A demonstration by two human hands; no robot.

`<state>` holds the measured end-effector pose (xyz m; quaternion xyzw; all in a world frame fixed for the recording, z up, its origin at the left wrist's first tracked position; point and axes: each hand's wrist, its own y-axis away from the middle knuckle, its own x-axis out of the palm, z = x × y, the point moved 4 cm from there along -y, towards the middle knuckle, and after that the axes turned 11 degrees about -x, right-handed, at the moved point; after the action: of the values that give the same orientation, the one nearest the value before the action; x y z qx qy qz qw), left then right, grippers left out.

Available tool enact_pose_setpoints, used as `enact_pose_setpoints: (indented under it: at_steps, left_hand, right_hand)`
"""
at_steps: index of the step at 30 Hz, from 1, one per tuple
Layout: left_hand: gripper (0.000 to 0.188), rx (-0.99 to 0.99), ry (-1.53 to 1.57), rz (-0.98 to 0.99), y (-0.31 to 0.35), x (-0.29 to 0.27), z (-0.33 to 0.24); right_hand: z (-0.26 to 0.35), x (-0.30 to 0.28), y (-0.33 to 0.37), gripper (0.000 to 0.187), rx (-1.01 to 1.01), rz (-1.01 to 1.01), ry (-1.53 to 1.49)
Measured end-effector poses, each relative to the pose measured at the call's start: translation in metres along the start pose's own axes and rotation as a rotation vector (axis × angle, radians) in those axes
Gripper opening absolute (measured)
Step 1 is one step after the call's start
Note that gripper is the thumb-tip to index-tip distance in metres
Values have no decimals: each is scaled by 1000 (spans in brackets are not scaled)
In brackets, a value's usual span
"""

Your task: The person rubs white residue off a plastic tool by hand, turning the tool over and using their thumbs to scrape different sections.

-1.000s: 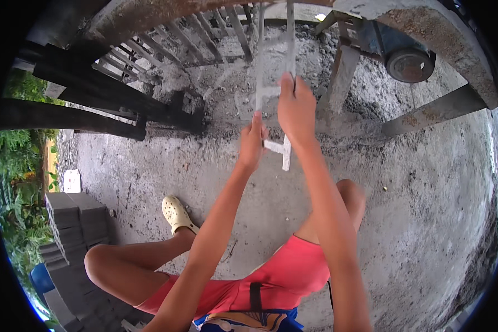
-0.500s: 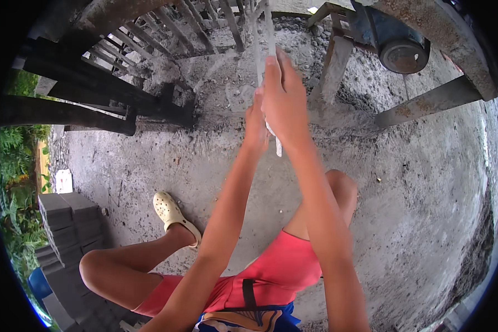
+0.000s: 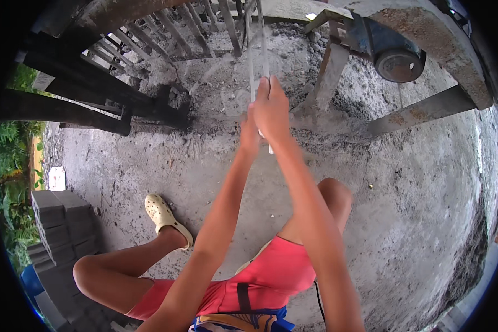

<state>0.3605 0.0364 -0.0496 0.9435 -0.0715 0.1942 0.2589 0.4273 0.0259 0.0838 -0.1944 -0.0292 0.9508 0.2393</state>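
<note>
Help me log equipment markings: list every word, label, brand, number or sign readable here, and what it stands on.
None can be read.
Pale two-railed frame: no lettering visible.
Blue motor: no legible marking.
Patterned blue cloth: print shows, no readable words.

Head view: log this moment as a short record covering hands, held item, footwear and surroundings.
left hand: on the frame's near end, partly covered
right hand: gripping the frame, overlapping the left
held item: pale two-railed frame
footwear: cream perforated clog
left side: stacked gray blocks
upper right: blue cylindrical housing
</note>
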Motion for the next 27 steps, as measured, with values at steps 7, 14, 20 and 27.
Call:
enact_pose_setpoints:
  at_steps: [7, 14, 20, 27]
  left_hand:
    - [46, 16, -6, 159, 12, 32, -33]
    - [47, -90, 20, 75, -4, 21, 10]
    - [47, 4, 43, 44, -15, 2, -33]
    - [48, -25, -156, -48, 0, 14, -40]
  right_hand:
    - [28, -33, 8, 31, -3, -63, -144]
    - [-10, -32, -12, 36, -6, -63, -24]
    - [21, -6, -1, 37, -19, -44, -210]
    - [40, -21, -12, 34, -123, -86, -149]
